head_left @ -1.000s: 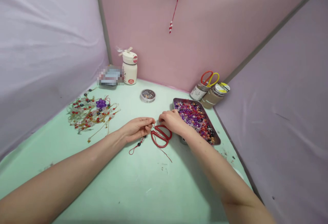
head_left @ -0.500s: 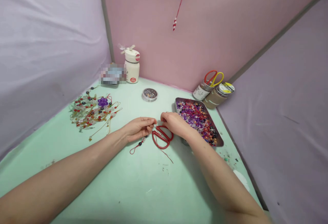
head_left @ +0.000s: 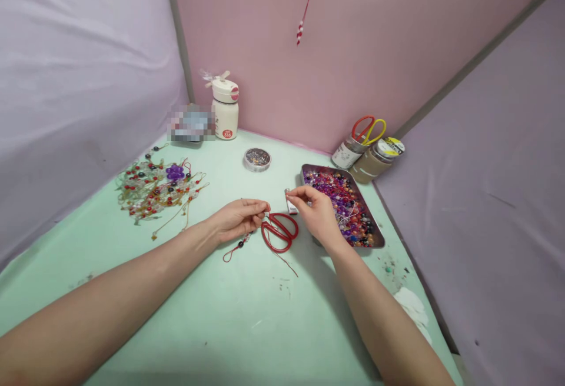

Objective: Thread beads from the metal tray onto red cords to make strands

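Note:
My left hand (head_left: 242, 218) pinches a thin red cord near its fingertips. A beaded strand with a dark bead and a red loop (head_left: 233, 249) hangs out below that hand onto the table. Red-handled scissors (head_left: 279, 233) lie just right of my left fingertips, with a cord end trailing below them. My right hand (head_left: 315, 209) is pinched closed above a small white-labelled object (head_left: 291, 205), beside the bead tray; whatever its fingertips hold is too small to make out.
A metal tray (head_left: 382, 241) of mixed beads is at the right. Finished-looking beaded strands (head_left: 154, 192) pile up at the left. A round container (head_left: 257, 159), white bottle (head_left: 225, 109) and two jars (head_left: 378, 159) stand farther back. White tissue (head_left: 412, 309) lies right.
My right hand has moved right, away from my left fingertips, and turned, uncovering the small white-labelled object. My left hand stays nearly in place. The view has shifted slightly.

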Action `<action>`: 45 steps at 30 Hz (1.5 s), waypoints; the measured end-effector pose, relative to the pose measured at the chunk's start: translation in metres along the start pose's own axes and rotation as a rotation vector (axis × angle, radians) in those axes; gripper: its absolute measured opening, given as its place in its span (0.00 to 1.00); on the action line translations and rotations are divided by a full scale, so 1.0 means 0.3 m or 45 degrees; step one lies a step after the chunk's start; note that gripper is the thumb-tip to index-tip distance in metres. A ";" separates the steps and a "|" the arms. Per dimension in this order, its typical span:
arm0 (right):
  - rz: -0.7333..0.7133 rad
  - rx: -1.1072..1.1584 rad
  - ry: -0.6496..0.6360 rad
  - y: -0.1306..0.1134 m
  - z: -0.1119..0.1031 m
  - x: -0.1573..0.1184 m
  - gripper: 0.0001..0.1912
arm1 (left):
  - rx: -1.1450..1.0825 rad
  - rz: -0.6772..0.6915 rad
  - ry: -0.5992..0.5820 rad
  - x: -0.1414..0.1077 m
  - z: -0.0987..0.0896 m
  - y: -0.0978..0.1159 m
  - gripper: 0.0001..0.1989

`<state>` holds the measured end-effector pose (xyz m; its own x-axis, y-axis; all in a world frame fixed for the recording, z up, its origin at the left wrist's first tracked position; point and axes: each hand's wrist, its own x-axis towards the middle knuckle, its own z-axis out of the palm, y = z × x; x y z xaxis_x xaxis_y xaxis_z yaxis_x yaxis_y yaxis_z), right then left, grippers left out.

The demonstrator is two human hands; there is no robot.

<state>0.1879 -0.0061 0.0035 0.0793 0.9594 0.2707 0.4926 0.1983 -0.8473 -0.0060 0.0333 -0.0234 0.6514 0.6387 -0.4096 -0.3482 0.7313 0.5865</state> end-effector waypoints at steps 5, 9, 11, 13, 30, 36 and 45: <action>0.236 0.407 -0.006 -0.026 0.037 -0.058 0.07 | 0.016 0.014 0.021 0.001 0.001 -0.003 0.03; 0.296 0.475 0.013 -0.047 0.069 -0.096 0.07 | 0.036 0.020 0.004 0.007 -0.009 -0.010 0.02; 0.281 0.395 0.091 -0.051 0.081 -0.106 0.06 | 0.058 0.034 -0.007 0.010 -0.016 -0.015 0.02; 0.264 0.334 0.157 -0.051 0.090 -0.112 0.05 | 0.081 0.046 -0.016 0.012 -0.022 -0.018 0.01; -0.164 -0.150 0.296 -0.048 0.116 -0.146 0.03 | 0.201 0.062 -0.017 0.000 -0.010 -0.023 0.05; -0.220 -0.231 0.282 -0.038 0.119 -0.148 0.04 | 0.218 0.058 -0.016 0.001 -0.012 -0.023 0.05; -0.216 -0.238 0.285 -0.043 0.121 -0.146 0.04 | 0.226 0.076 -0.025 0.005 -0.017 -0.028 0.07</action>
<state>0.1468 -0.0435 -0.0141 0.1606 0.8441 0.5115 0.6638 0.2911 -0.6889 -0.0055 0.0293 -0.0324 0.6470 0.6733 -0.3577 -0.2632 0.6376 0.7240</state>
